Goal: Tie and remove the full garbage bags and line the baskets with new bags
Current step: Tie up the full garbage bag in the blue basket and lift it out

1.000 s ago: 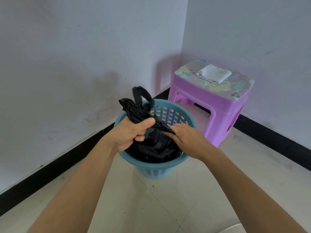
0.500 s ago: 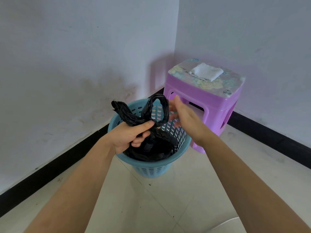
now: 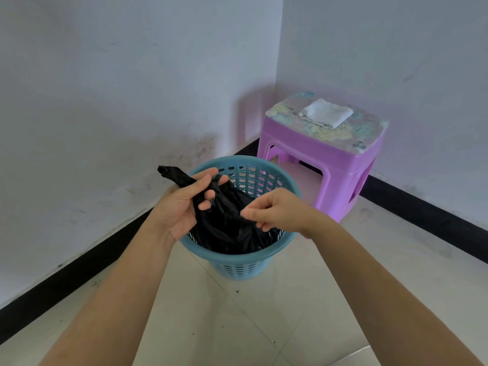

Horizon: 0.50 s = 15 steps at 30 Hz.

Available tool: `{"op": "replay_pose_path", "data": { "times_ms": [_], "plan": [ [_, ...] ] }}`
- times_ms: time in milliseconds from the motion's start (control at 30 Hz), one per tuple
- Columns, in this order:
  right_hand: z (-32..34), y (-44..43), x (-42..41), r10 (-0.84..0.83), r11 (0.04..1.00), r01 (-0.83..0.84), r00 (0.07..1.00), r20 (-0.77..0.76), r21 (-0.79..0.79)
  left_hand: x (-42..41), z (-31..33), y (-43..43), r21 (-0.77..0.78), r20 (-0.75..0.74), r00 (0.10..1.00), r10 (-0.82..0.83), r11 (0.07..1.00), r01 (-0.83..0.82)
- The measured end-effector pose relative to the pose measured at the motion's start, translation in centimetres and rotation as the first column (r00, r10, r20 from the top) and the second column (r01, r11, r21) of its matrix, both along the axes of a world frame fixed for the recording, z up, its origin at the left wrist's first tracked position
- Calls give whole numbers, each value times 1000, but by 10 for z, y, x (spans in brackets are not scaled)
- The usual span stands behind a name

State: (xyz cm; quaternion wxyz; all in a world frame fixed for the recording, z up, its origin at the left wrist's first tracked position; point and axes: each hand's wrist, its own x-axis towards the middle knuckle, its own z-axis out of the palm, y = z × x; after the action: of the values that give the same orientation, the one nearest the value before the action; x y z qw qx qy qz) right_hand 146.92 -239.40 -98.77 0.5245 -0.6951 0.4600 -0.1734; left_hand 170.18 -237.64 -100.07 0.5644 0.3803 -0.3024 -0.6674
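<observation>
A black garbage bag (image 3: 227, 228) fills a blue perforated basket (image 3: 237, 268) on the tiled floor near the room's corner. My left hand (image 3: 184, 204) grips the bag's gathered neck above the basket's left rim, and one twisted end of the bag sticks up and left past my fingers. My right hand (image 3: 277, 210) hovers over the basket's right side with thumb and fingers pinching a strand of the bag. The bag's lower part is hidden inside the basket.
A purple plastic stool (image 3: 324, 157) stands in the corner just behind and right of the basket, with a folded white cloth (image 3: 326, 116) on its flowered top. White walls with black skirting meet behind it. Pale floor tiles spread toward me.
The loop of bag that stood above the basket is gone. My right hand has dropped from the far rim to the bag's right side. My left hand now shows its palm, still gripping.
</observation>
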Motion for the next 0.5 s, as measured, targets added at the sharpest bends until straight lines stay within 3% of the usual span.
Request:
{"op": "replay_pose_path", "data": {
  "times_ms": [67,200,300,400,467,500],
  "plan": [
    [-7,1,3,35,999,-36,999,-22,-8,-1,1,2,-14,32,999,-29,999,29],
    [-17,-3,10,-187,932,199,980,70,-302,-5,9,7,-67,140,982,-130,988,141],
    [-21,-8,15,-72,902,62,997,-6,-428,-12,17,11,-86,207,955,-210,969,232],
    [-25,-12,20,52,912,-46,999,4,-408,-13,18,12,-87,257,936,-240,959,270],
    [-25,-12,21,-29,932,58,996,85,-359,-12,15,9,-50,345,920,-188,975,218],
    [-24,-12,20,-104,934,136,988,112,-330,-12,13,7,-42,460,878,-135,984,173]
  ]
}}
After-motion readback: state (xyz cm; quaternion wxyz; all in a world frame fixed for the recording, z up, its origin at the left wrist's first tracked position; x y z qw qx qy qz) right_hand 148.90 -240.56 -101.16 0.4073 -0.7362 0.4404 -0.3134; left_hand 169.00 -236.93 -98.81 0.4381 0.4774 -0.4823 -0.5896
